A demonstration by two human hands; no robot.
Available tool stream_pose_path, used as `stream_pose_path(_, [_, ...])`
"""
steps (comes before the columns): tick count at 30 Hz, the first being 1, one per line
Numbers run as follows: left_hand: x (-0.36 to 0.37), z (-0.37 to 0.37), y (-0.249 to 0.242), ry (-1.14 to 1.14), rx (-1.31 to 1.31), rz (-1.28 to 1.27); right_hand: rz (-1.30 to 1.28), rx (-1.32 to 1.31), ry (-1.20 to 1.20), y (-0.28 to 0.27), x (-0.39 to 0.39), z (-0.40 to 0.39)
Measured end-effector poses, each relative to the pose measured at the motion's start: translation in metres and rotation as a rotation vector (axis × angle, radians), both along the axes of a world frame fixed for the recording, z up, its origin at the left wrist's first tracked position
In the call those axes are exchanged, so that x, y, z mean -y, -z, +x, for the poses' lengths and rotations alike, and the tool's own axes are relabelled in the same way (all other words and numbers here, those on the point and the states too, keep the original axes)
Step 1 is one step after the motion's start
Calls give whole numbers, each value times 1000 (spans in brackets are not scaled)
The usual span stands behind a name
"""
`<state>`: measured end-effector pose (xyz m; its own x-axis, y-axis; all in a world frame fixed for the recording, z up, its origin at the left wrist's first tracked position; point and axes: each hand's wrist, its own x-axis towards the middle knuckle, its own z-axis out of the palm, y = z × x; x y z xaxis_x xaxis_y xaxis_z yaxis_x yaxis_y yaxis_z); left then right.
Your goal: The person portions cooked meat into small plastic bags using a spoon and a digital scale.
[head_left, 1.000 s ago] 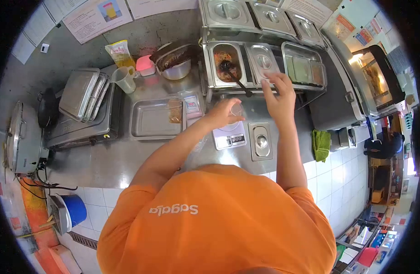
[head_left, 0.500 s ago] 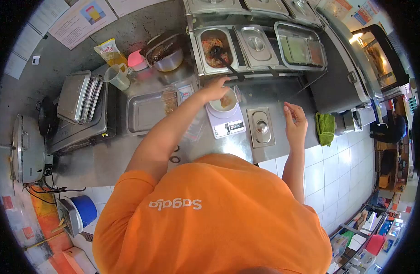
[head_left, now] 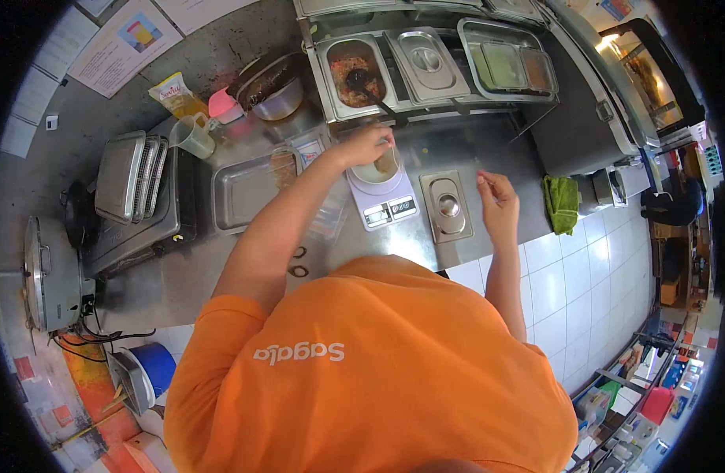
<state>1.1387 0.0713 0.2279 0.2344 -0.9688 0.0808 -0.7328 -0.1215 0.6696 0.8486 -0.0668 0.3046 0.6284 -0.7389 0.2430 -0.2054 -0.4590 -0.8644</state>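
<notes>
My left hand [head_left: 366,147] is over the rim of a small white bowl [head_left: 366,172], its fingers closed in a pinch. Whatever is between them is too small to make out. Inside the bowl lies something pale brown. Beneath it is a white digital kitchen scale [head_left: 384,203] with a small display. My right hand [head_left: 499,203] hovers to the right, thumb and fingertips drawn together; I cannot see anything held. Closest to it on the steel counter [head_left: 351,248] is a small steel lid with a round knob [head_left: 448,206].
Behind the scale, a rack holds a steel pan of reddish food [head_left: 351,75] with a black ladle, plus lidded pans [head_left: 427,63]. On the left are a steel tray [head_left: 240,197], a measuring jug [head_left: 192,138] and stacked trays [head_left: 122,177]. A green cloth [head_left: 561,205] hangs at the right edge.
My left hand's fingers have curled in closer over the bowl. My right hand has shifted slightly, its fingertips drawn together. The whole view has moved a little; the bowl stays on the scale.
</notes>
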Motion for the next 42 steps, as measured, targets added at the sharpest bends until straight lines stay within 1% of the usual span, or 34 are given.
stream_pose_path(2, [-17,-8,-6,12,-58,-238,35,-22,-142,10,-7,10])
stream_pose_path(4, [-34,-28,-28,-18,-63,-255,57,-18,-176,14,-26,27])
stream_pose_path(6, [-48,-48,-39,-183,-415,-364,84,-18,-218,17,-50,48])
stream_pose_path(7, [-55,-56,-39,-192,-410,-367,52,11,-236,17,-61,60])
stream_pose_path(9, [-68,-70,-39,-305,-951,-419,17,47,-267,19,-76,81])
stream_pose_path(10, [-76,-76,-41,-314,-945,-426,126,45,-328,22,-81,91])
stream_pose_path(11, [-85,-83,-49,-415,-1043,-412,235,42,-389,21,-88,98])
stream_pose_path(12, [-92,-90,-53,-517,-1141,-397,234,43,-401,21,-94,102])
stream_pose_path(13, [-97,-93,-49,-524,-1193,-475,273,31,-432,20,-99,106])
stream_pose_path(14, [-104,-97,-51,-533,-1188,-484,313,18,-464,14,-106,111])
stream_pose_path(16, [-119,-103,-56,-520,-1274,-544,306,41,-467,4,-119,114])
stream_pose_path(19, [-131,-109,-52,-535,-1197,-568,353,8,-537,3,-132,117])
stream_pose_path(22, [-143,-112,-39,-548,-1178,-592,344,-17,-603,14,-141,122])
stream_pose_path(23, [-148,-114,-38,-563,-1175,-601,304,-32,-615,19,-145,123])
stream_pose_path(25, [-158,-117,-34,-648,-1068,-625,264,-45,-639,26,-151,124])
stream_pose_path(26, [-164,-116,-31,-659,-1062,-631,258,-58,-649,27,-155,124])
stream_pose_path(28, [-183,-110,-26,-803,-982,-579,255,-72,-666,32,-158,128])
stream_pose_path(29, [-190,-107,-24,-811,-981,-579,236,-73,-687,37,-158,129])
stream_pose_path(31, [-201,-97,-21,-929,-911,-606,224,-83,-707,49,-160,131])
stream_pose_path(32, [-208,-90,-20,-934,-914,-601,222,-128,-711,58,-161,134])
stream_pose_path(34, [-220,-69,-23,-1024,-775,-541,217,-169,-718,74,-161,140])
stream_pose_path(35, [-225,-56,-16,-1026,-772,-542,71,-254,-807,83,-159,143])
stream_pose_path(36, [-229,-44,-4,-1025,-608,-485,-78,-338,-892,94,-159,145])
stream_pose_path(37, [-231,-33,8,-1019,-443,-426,-79,-335,-894,105,-161,148])
stream_pose_path(38, [-230,-28,11,-1020,-441,-427,-159,-357,-929,119,-164,149])
stream_pose_path(39, [-229,-24,13,-1029,-547,-398,-239,-378,-962,126,-166,149])
stream_pose_path(40, [-226,-19,15,-1036,-653,-369,-240,-376,-962,132,-166,151])
stream_pose_path(42, [-221,-4,44,-1042,-611,-391,-380,-434,-1016,138,-166,156])
